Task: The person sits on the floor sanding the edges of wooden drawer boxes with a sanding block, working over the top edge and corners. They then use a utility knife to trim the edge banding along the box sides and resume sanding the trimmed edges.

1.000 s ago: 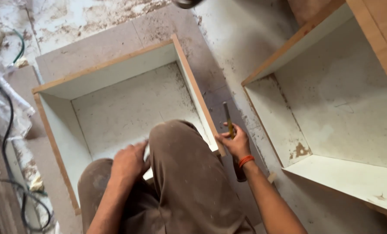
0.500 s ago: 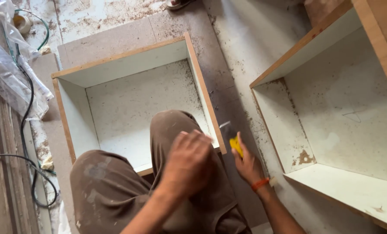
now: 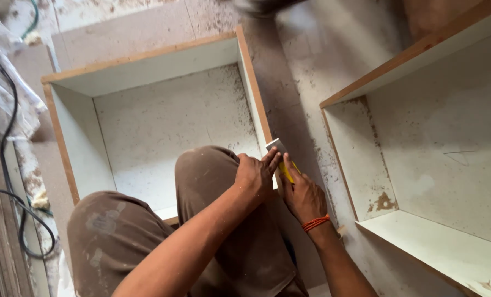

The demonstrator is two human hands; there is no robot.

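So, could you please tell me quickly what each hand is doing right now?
Left hand: fingers extended, resting on the small grey blade at the cabinet edge.
Right hand: closed around the yellow-handled tool.

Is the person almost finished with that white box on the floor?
Partly, by the look of it. The open white cabinet box already stands assembled, sides joined with wood-coloured edges. Right now the right hand holds a yellow-handled scraper at the box's near right edge, and the left hand touches its blade. What is left is hard to tell; dust and specks cover the panels, and a second box lies beside it.
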